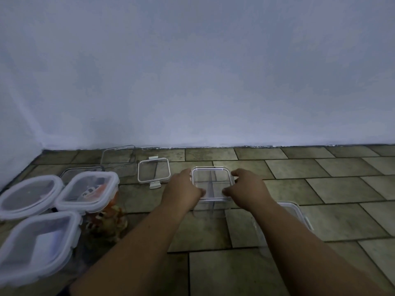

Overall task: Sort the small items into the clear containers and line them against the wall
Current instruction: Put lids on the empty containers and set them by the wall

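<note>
Container (211,184) between hands — left hand (183,189), right hand (245,186) gripping sides.

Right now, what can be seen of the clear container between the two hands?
The clear container is square with rounded corners, see-through, glass or plastic, with a thicker rim and divider walls inside. It has no lid on and looks empty. It stands upright at the tiled floor, short of the wall. The left hand grips its left side, the right hand its right side, thumbs at the near edge. A loose lid lies apart to its left.
</note>
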